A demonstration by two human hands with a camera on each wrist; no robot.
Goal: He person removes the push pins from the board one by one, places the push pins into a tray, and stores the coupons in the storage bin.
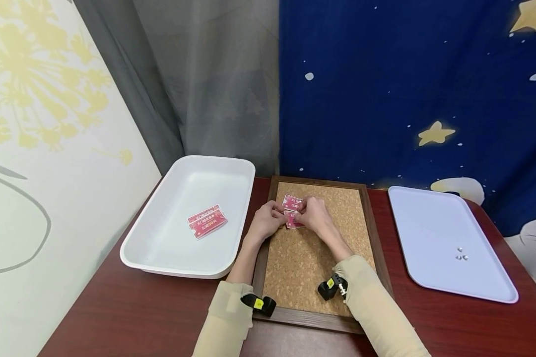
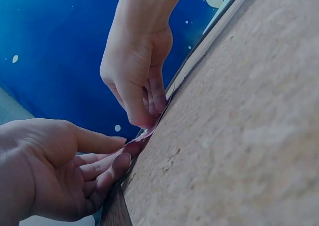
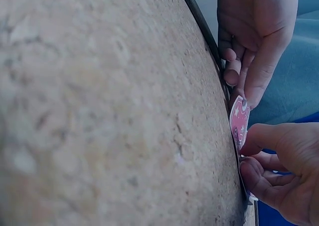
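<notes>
Two red-and-pink paper coupons lie one above the other near the top left of a wood-framed cork board (image 1: 305,277). The upper coupon (image 1: 290,202) rests on the cork, partly covered by the right hand. My left hand (image 1: 266,220) pinches the left edge of the lower coupon (image 3: 239,118) between thumb and fingers. At that coupon's right part, my right hand (image 1: 317,216) pinches a tiny metallic thing, seemingly a pushpin (image 3: 243,158), between thumb and forefinger. Its tip is hidden from view.
Left of the board stands a white plastic basin (image 1: 161,263) holding more red coupons (image 1: 207,223). On the right, a pale tray (image 1: 433,218) carries three small silver pins (image 1: 459,258). Curtains hang behind the dark red table (image 1: 169,317); a wall rises at the left.
</notes>
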